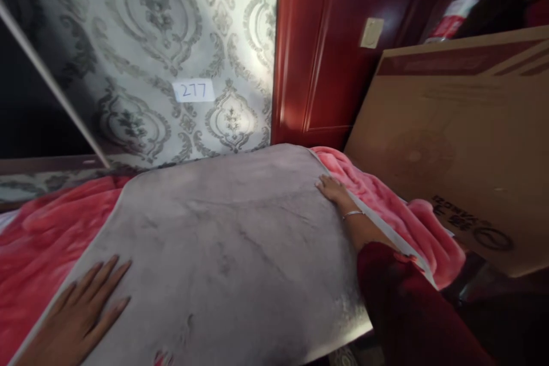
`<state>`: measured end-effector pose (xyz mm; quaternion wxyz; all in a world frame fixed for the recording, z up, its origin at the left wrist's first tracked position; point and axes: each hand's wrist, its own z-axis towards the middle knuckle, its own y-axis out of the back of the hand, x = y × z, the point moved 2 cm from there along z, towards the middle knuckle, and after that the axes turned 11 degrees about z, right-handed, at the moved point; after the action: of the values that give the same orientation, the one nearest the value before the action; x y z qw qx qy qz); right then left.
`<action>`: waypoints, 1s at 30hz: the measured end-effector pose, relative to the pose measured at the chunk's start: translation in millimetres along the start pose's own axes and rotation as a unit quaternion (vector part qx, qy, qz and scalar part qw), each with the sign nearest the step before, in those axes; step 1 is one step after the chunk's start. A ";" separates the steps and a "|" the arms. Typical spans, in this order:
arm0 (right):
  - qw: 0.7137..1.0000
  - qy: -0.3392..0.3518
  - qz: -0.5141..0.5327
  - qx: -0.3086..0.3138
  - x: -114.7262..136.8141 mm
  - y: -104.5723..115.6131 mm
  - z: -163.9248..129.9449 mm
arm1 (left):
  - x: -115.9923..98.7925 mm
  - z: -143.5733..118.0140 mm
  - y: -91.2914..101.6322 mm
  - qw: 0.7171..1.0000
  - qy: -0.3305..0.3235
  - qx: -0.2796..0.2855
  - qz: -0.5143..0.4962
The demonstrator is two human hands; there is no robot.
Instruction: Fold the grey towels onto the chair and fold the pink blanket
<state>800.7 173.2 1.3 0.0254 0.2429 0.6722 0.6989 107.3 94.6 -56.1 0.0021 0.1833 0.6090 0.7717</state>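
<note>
A grey plush mat [231,240] lies spread flat over a pink fleece blanket [38,240]. My left hand [81,311] rests palm down on the mat's near left edge, fingers apart and flat. My right hand [332,190] presses flat on the mat's far right edge, next to a bunched fold of the pink blanket [386,206]. A thin bracelet sits on the right wrist, and a dark red sleeve covers the forearm. Neither hand holds anything.
A large cardboard box [458,143] leans at the right, close to the blanket. A dark red wooden door [330,46] stands behind. Patterned grey wallpaper [163,28] carries a white label reading 277 [193,91]. A plastic bottle [458,6] shows at top right.
</note>
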 end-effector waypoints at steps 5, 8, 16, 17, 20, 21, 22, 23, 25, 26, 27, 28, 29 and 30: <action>0.999 0.046 -0.015 -0.011 62.4 -2.6 -25.2 | -17.0 -7.0 24.7 0.999 0.008 -0.041 -0.017; 0.965 0.262 0.014 0.010 114.8 -29.0 -74.8 | -24.2 -5.9 35.4 0.999 0.022 -0.010 -0.022; 0.936 0.338 -0.002 0.102 150.9 -71.3 -146.6 | -32.7 -7.1 48.4 0.993 0.112 0.028 0.003; 0.941 0.324 0.002 0.103 152.6 -70.7 -150.3 | -33.9 -7.9 50.3 0.991 0.128 0.031 0.010; 0.930 0.347 0.019 0.121 159.9 -74.2 -174.4 | -37.5 -11.0 56.1 0.989 0.144 0.042 0.019; 0.919 0.372 0.023 0.130 161.6 -77.3 -185.3 | -38.4 -12.0 57.8 0.989 0.135 0.049 0.017; 0.908 0.395 0.027 0.137 162.0 -80.8 -195.8 | -38.7 -12.9 59.2 0.991 0.122 0.061 0.011; 0.899 0.412 0.030 0.142 161.1 -84.3 -204.6 | -38.4 -13.7 60.5 0.991 0.107 0.075 0.001; 0.897 0.418 0.038 0.142 157.0 -90.5 -214.3 | -35.5 -14.1 63.3 0.990 0.086 0.108 -0.026; 0.898 0.415 0.041 0.140 155.0 -92.9 -215.5 | -33.2 -13.1 65.1 0.988 0.089 0.121 -0.037; 0.898 0.415 0.043 0.138 153.5 -94.6 -215.1 | -30.8 -10.9 67.2 0.986 0.095 0.133 -0.045; 0.898 0.415 0.045 0.136 152.8 -95.8 -213.9 | -29.0 -6.9 69.7 0.984 0.100 0.141 -0.048; 0.898 0.416 0.046 0.135 152.7 -96.5 -212.4 | -28.1 -1.0 72.5 0.983 0.101 0.143 -0.047; 0.898 0.416 0.047 0.136 153.1 -96.8 -211.2 | -28.4 7.0 75.4 0.985 0.094 0.140 -0.045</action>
<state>558.8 41.9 -39.6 -0.3227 -0.0382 0.6977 0.6384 152.4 75.3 8.2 -0.0460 0.0811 0.7161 0.6917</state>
